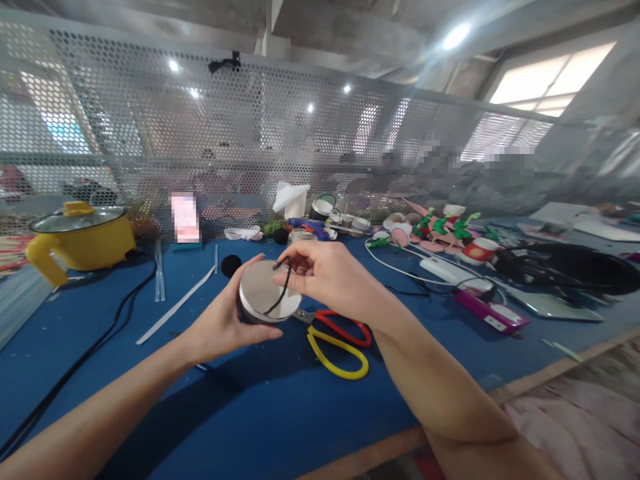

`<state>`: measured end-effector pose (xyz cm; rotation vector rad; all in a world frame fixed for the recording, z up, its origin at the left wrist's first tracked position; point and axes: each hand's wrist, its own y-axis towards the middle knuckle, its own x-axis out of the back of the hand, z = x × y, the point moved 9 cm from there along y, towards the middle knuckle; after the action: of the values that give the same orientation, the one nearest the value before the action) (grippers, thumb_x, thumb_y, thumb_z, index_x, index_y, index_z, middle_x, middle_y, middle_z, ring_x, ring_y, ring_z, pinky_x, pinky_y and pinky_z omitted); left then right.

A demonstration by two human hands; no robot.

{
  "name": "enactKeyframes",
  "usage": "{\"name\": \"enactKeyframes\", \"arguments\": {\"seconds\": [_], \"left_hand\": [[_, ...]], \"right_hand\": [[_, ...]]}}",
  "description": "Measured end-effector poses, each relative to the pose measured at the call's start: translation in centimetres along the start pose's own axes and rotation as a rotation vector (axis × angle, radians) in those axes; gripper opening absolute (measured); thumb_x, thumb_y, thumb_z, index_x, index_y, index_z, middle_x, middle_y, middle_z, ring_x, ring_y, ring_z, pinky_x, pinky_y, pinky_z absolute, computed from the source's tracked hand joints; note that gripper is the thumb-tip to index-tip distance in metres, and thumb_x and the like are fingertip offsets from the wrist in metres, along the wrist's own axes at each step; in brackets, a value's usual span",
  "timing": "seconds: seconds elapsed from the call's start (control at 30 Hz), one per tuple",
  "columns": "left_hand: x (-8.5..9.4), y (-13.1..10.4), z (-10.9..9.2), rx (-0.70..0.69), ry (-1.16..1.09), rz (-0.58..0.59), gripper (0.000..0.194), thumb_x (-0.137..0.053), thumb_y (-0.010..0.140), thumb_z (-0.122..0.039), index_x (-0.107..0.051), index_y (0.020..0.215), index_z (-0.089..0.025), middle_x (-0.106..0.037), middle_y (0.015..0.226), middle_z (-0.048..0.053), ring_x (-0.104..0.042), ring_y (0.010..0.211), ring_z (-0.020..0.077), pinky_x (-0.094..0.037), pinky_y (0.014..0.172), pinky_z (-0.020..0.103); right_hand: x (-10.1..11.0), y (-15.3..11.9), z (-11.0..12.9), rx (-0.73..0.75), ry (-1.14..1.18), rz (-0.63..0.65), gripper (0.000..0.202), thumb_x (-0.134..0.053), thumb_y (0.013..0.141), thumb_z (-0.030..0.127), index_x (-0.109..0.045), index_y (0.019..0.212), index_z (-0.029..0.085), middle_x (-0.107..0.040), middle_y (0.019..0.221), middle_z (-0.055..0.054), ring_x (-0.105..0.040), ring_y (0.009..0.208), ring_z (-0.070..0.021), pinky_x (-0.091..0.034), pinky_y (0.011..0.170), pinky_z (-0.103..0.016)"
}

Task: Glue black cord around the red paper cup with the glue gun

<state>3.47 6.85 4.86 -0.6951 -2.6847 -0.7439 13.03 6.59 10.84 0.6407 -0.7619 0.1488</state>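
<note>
My left hand [227, 317] is wrapped round a small paper cup [260, 290], white inside and dark outside, tilted so that its mouth faces me. Above the cup's right rim, my right hand [313, 267] pinches a thin black cord [284, 293]. This cord curves across the cup's mouth, and its lower end meets the near rim; whether it is fastened there I cannot tell. Scissors [340, 347] with one red and one yellow handle lie on the blue table just right of the cup. A black pompom-like ball [231, 266] rests behind my left hand.
A yellow electric pot [85, 233] stands at the left, its black cable crossing the table. A phone [185, 219] leans at the back. Behind the cup lies a blue glue gun [313, 228]. A purple power strip [493, 312] and white cables lie right. Perforated metal panels close off the back.
</note>
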Motion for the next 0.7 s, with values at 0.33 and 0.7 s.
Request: {"name": "enactKeyframes", "arguments": {"seconds": [0.33,0.7], "left_hand": [[2.7,-0.7,-1.0,-0.174,0.305,-0.261,0.095,-0.073,0.056,-0.029,-0.017,0.133,-0.022,-0.049,0.114,0.012,-0.049,0.105,0.0278,-0.039,0.089,0.045],[1.0,-1.1,-2.7,-0.310,0.260,-0.111,0.092,-0.069,0.061,-0.024,-0.013,0.134,-0.026,-0.048,0.117,0.012,-0.050,0.104,0.0277,-0.044,0.084,0.040]], "right_hand": [[3.9,-1.9,1.0,0.063,0.097,-0.217,0.014,-0.045,0.083,0.025,-0.056,0.080,0.015,-0.057,0.063,0.001,-0.052,0.049,-0.0056,-0.042,0.047,-0.018],[3.0,-1.1,1.2,0.112,0.081,-0.193,0.016,-0.055,0.077,0.027,-0.057,0.087,0.015,-0.061,0.079,-0.003,-0.055,0.068,-0.0101,-0.045,0.060,-0.022]]}}
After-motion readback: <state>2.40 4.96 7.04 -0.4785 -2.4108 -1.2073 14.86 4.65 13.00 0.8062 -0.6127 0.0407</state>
